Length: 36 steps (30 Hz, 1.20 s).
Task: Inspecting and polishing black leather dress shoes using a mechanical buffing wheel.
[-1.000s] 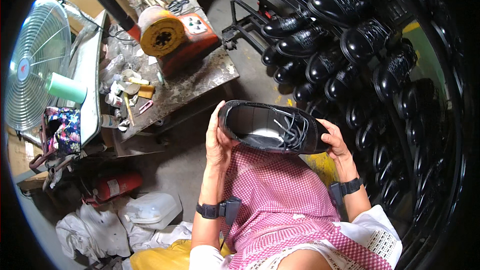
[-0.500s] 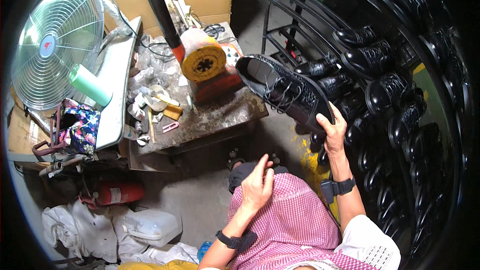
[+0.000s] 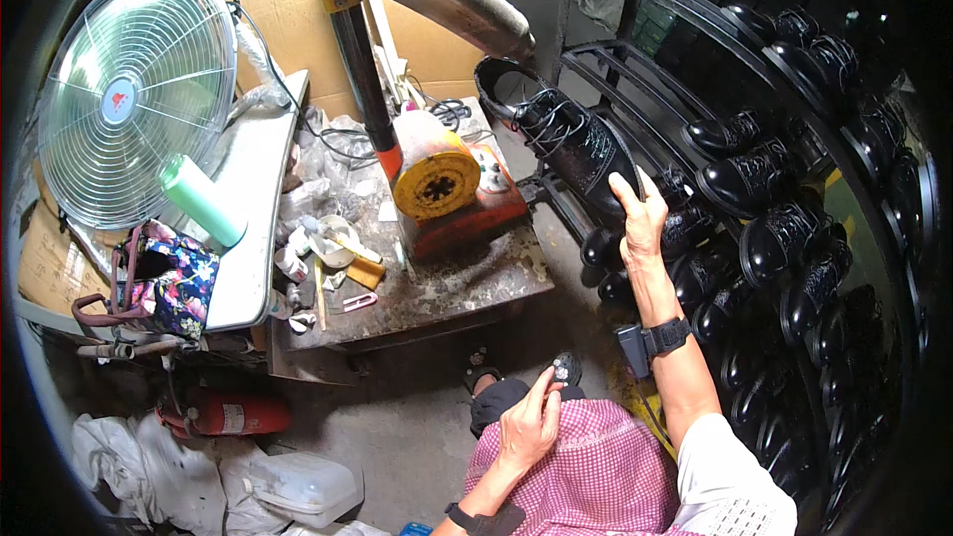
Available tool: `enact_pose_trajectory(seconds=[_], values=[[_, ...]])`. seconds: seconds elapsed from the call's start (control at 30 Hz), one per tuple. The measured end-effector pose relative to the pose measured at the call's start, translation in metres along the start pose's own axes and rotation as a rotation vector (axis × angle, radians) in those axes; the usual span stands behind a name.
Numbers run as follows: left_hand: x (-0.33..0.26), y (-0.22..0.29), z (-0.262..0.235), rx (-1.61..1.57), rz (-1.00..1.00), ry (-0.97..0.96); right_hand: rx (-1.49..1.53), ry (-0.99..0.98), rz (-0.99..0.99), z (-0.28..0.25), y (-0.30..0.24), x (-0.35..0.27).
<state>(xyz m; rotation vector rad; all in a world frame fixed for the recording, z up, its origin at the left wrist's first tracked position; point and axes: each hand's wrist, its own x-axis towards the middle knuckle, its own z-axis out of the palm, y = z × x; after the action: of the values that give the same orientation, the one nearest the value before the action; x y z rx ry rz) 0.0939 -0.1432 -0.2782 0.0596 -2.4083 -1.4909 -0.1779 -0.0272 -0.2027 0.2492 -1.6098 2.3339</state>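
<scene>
My right hand [image 3: 642,216] grips a black lace-up shoe [image 3: 579,144] by its toe end, thumb on the upper. The heel end points away to the left and its loose laces stick up. The shoe is held in the air between the machine table and the shoe rack. Over my lap, on the pink checked apron [image 3: 596,467], is my left hand [image 3: 529,429], with its fingers stretched out and nothing in them. A dark strap circles each wrist.
A machine with a yellow round hub [image 3: 437,189] stands on a grimy metal table [image 3: 467,283]. Black shoes fill the rack [image 3: 685,10] at right. At left are a fan [image 3: 129,89], green bottle [image 3: 202,201], floral bag [image 3: 174,283] and red cylinder [image 3: 233,412].
My right hand has carried the shoe farther away and tilted it, so less of its inside shows. My left hand stays over my lap. The whole view has shifted.
</scene>
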Motion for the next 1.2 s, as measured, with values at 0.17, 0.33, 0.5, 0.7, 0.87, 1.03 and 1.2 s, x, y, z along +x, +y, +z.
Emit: enact_pose_trajectory(seconds=[0.17,0.33,0.5,0.7,0.87,1.03,1.2], values=[[0.000,0.000,-0.001,-0.028,-0.017,0.010,0.035,0.029,-0.004,0.012,0.002,0.012],[-0.001,0.001,-0.001,-0.033,-0.026,0.007,0.058,0.043,0.032,0.015,0.001,0.018],[-0.002,0.000,-0.001,-0.021,-0.042,0.003,0.070,0.039,0.049,0.018,0.003,0.018],[-0.003,-0.001,0.000,-0.027,-0.059,0.004,0.082,0.000,0.086,0.018,0.010,0.018],[-0.002,0.000,0.000,-0.028,-0.036,0.034,0.126,0.046,0.126,0.015,0.020,0.019],[-0.002,-0.001,0.000,-0.028,-0.033,0.041,0.287,0.157,0.523,0.004,0.016,0.009],[-0.004,-0.003,0.000,-0.036,-0.030,0.047,0.374,0.241,0.661,0.004,0.010,0.002]])
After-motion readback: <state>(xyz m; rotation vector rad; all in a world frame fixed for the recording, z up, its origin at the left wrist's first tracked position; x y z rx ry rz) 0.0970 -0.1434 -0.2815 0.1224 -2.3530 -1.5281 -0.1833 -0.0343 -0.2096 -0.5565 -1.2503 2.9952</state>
